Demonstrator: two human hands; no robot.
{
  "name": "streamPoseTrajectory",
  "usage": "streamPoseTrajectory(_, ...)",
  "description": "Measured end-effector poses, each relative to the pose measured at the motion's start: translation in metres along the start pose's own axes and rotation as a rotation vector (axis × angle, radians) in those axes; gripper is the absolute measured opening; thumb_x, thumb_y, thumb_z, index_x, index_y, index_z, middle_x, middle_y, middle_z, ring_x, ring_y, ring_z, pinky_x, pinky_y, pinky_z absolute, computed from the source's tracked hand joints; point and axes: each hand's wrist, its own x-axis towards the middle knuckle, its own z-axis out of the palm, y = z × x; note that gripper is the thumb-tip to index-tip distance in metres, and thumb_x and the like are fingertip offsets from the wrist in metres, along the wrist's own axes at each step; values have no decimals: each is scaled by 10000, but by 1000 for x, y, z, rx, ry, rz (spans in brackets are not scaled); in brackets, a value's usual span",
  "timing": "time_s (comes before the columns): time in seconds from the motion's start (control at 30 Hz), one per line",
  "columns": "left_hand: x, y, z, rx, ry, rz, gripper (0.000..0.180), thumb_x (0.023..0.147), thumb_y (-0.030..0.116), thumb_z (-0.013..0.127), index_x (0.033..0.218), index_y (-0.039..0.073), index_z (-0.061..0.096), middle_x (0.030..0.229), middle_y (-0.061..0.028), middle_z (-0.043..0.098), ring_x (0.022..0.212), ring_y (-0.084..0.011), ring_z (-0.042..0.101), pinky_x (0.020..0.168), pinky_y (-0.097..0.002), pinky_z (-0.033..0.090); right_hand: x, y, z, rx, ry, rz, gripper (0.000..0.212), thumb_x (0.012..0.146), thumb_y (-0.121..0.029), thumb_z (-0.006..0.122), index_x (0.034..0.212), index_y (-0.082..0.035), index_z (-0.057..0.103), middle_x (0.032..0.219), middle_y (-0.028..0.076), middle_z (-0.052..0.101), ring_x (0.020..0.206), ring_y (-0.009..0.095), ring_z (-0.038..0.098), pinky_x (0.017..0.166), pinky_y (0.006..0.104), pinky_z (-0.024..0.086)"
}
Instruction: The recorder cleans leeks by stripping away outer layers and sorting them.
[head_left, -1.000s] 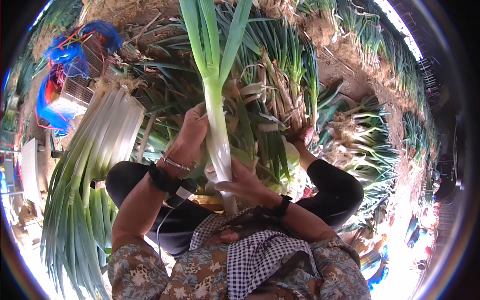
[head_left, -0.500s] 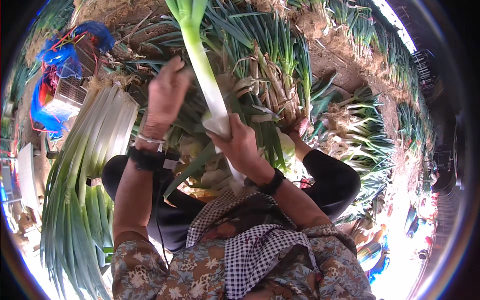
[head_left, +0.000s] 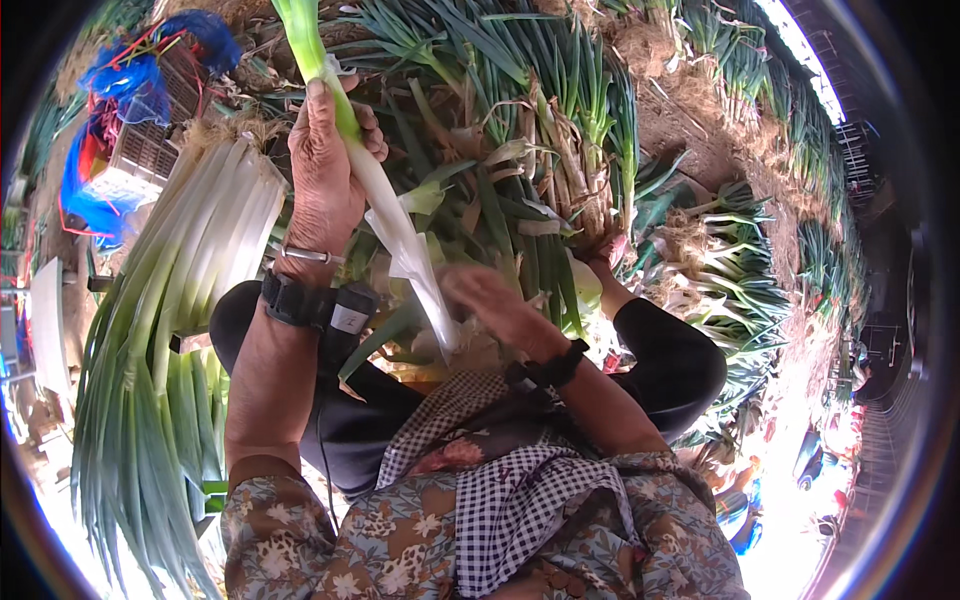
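Note:
A long leek (head_left: 385,205) slants across the middle, its green top toward the upper left and its root end near my lap. My left hand (head_left: 328,160) is closed around the upper shaft, where the white turns green. A loose pale layer hangs off the side of the white shaft. To the right of the lower shaft is my right hand (head_left: 492,302), apart from it and smeared by motion. Whether its fingers hold anything does not show. Behind both hands lies a heap of uncleaned leeks (head_left: 560,150) with brown, dry outer leaves.
On my left lies a large stack of clean leeks (head_left: 190,270), white ends away from me. Beyond it are a crate (head_left: 150,150) and blue netting (head_left: 140,85). More leeks (head_left: 715,270) are piled past my right knee. Peeled leaves (head_left: 420,365) litter the space between my legs.
My left hand has closed on the leek's upper shaft. My right hand has let go of the lower shaft. The leek has shifted left, and a loose layer now shows on it.

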Motion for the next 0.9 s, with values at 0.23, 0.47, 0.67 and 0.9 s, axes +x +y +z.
streamPoseTrajectory(0.23, -15, -13, 14, -121, -237, -121, 509, 994, 483, 466, 1195, 20, 533, 740, -49, 529, 574, -136, 505, 525, -285, 440, 44, -51, 17, 1112, -200, 150, 377, 1026, -270, 437, 1169, 60, 552, 1076, 184, 637, 958, 295, 653, 903, 402, 528)
streamPoseTrajectory(0.47, -40, -39, 24, 167, -287, -237, 634, 975, 575, 421, 1214, -7, 496, 685, -9, 448, 576, -92, 480, 500, -259, 429, 71, -11, 13, 797, 104, 231, 217, 988, -133, 452, 1066, 34, 566, 874, 126, 642, 700, 244, 657, 612, 395, 577)
streamPoseTrajectory(0.67, -37, 3, 36, 101, -313, -131, 655, 961, 642, 358, 1159, 40, 525, 667, 26, 362, 525, -69, 353, 460, -233, 307, 69, 45, 23, 459, 108, 300, 190, 929, -71, 477, 1059, 44, 555, 831, 174, 634, 671, 264, 655, 546, 424, 537)
streamPoseTrajectory(0.9, -6, 54, 17, 57, -316, 77, 748, 896, 680, 463, 1127, -25, 551, 660, 28, 367, 475, -52, 305, 391, -213, 254, 51, 157, 39, -891, 199, 209, 329, 837, -143, 583, 1106, 40, 535, 865, 257, 649, 783, 426, 640, 703, 475, 533)
